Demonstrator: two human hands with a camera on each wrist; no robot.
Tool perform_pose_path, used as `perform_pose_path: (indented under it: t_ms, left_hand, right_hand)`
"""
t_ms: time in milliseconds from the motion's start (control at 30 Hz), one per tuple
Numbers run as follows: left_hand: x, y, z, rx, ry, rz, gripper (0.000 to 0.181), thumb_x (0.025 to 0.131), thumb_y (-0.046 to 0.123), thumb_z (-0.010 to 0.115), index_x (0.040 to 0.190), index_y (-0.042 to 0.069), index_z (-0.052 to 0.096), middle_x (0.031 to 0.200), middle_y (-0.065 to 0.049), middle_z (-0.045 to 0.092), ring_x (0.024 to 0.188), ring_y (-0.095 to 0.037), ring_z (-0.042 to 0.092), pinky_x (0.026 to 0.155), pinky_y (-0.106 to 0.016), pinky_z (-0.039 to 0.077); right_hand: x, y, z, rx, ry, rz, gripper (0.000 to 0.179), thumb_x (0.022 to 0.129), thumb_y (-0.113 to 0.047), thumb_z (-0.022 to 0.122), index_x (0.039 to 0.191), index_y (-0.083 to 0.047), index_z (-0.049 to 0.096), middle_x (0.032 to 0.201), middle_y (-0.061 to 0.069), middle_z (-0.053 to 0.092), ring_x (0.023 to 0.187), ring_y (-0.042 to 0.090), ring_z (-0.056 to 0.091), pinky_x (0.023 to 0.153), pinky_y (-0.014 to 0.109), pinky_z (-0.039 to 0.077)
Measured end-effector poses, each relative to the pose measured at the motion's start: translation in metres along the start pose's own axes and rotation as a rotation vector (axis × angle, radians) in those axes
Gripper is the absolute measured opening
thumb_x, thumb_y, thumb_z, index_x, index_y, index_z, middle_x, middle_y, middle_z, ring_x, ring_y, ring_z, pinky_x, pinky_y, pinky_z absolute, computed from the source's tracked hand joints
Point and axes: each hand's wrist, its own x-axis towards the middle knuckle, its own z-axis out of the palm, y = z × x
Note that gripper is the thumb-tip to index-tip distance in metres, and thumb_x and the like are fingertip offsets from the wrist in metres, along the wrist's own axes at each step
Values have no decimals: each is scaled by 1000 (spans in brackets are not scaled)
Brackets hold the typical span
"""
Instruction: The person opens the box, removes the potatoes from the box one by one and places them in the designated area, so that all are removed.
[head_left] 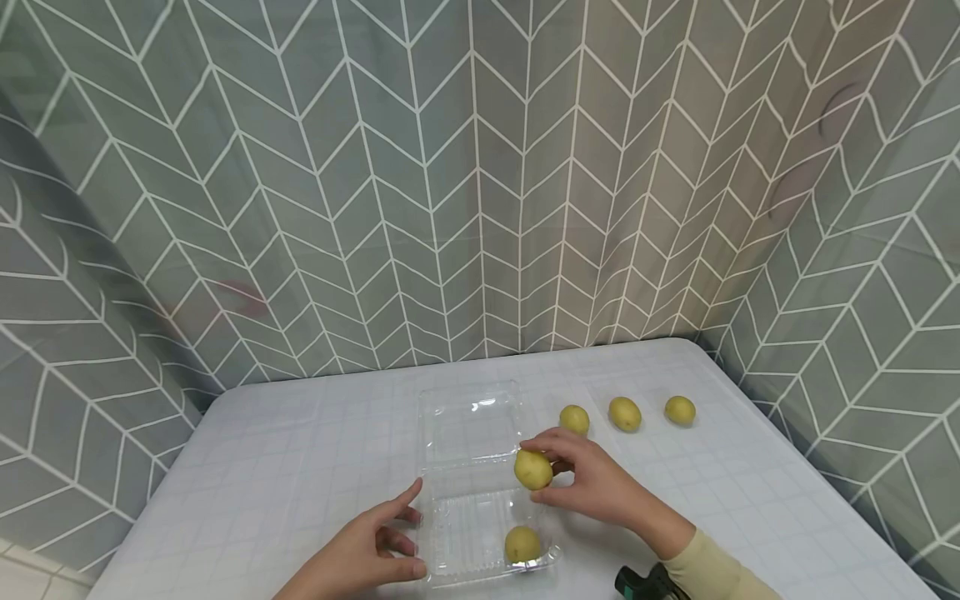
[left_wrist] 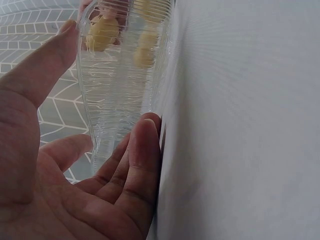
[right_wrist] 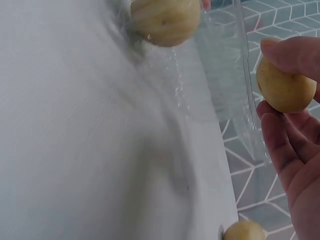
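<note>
In the head view, my right hand (head_left: 581,471) pinches a round yellow lemon (head_left: 533,470) between thumb and fingers, above the right side of a clear plastic clamshell box (head_left: 465,533). Its lid (head_left: 468,425) lies folded back, away from me. Another lemon (head_left: 522,544) sits in the box's near right corner. The right wrist view shows the held lemon (right_wrist: 285,87) close to the box wall, with the thumb over it. My left hand (head_left: 375,542) is at the box's left side, fingers spread, thumb near the front corner and index fingertip near the hinge end.
Behind my right hand, three more lemons stand in a loose row on the white cloth-covered table (head_left: 300,450): one at the left (head_left: 574,419), one in the middle (head_left: 624,414), one at the right (head_left: 680,410). A patterned curtain (head_left: 480,183) hangs behind the table and along its sides.
</note>
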Motion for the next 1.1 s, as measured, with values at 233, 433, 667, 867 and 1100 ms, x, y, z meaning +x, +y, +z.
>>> perform_pose_path:
  t_ms: [233, 433, 667, 867, 1100]
  left_hand:
    - [-1, 2, 0, 8, -6, 15, 93, 82, 22, 83, 157, 11, 27, 127, -13, 53, 91, -20, 63, 75, -26, 54]
    - [-2, 2, -1, 17, -9, 29, 93, 83, 21, 82, 157, 10, 27, 127, -14, 53, 91, -19, 64, 75, -26, 54]
    - [-1, 1, 0, 17, -6, 23, 93, 82, 22, 83, 157, 12, 28, 127, -13, 53, 91, -19, 63, 75, -26, 54]
    - [-2, -1, -1, 26, -6, 32, 93, 83, 22, 82, 157, 12, 28, 127, -13, 53, 91, -18, 64, 75, -25, 54]
    - [-1, -1, -1, 19, -6, 29, 93, 83, 21, 83, 157, 13, 28, 128, -13, 53, 91, -19, 64, 75, -25, 54]
  right_hand:
    - [-10, 8, -7, 6, 48, 28, 58, 79, -23, 85, 131, -15, 62, 125, -7, 59, 99, 14, 64, 85, 33, 54]
    - [-18, 13, -13, -10, 69, 63, 58, 80, -27, 85, 131, -12, 62, 127, 0, 59, 101, 17, 64, 86, 34, 54]
    - [-26, 23, -17, -9, 75, 73, 59, 79, -29, 85, 129, -6, 62, 127, 3, 57, 100, 18, 64, 84, 32, 54]
    - [-33, 33, -20, -31, 81, 60, 61, 79, -29, 85, 129, -3, 61, 127, 7, 57, 100, 20, 64, 84, 33, 55]
    - [-43, 43, -25, -28, 109, 14, 59, 79, -27, 85, 127, -1, 62, 120, 6, 61, 97, 18, 64, 81, 31, 55]
